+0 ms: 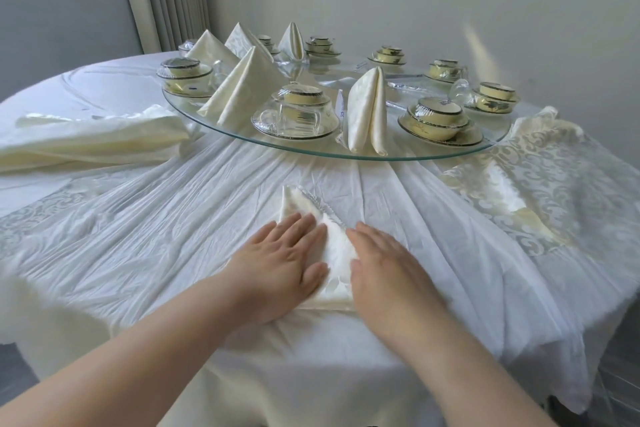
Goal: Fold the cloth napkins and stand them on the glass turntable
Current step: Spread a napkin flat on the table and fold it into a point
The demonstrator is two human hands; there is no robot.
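Cream damask napkin [336,250] flat on the white tablecloth [173,236] at the near side of the table, short of the glass turntable [346,153]. Folded to a rough triangle, point away from the body, faint woven pattern, 1 stitched edge along the right slope. Left hand [277,263] palm down on its left half, fingers straight and together, nothing gripped. Right hand [388,270] palm down at its right edge, fingers straight, nothing gripped, slightly blurred. Most of the napkin's middle and both lower corners covered by the hands; only the tip, a strip between the hands and part of the near hem visible. Number of layers not readable. On the turntable, 5 folded napkins upright: 1 near the front rim [369,111], 1 tent-shaped at the left [242,87], 3 further back partly hidden behind it. Film-wrapped bowl sets [440,118] among them, pattern too small to read. Loose napkin heap [93,139] on the table at left, cut off by the frame edge.
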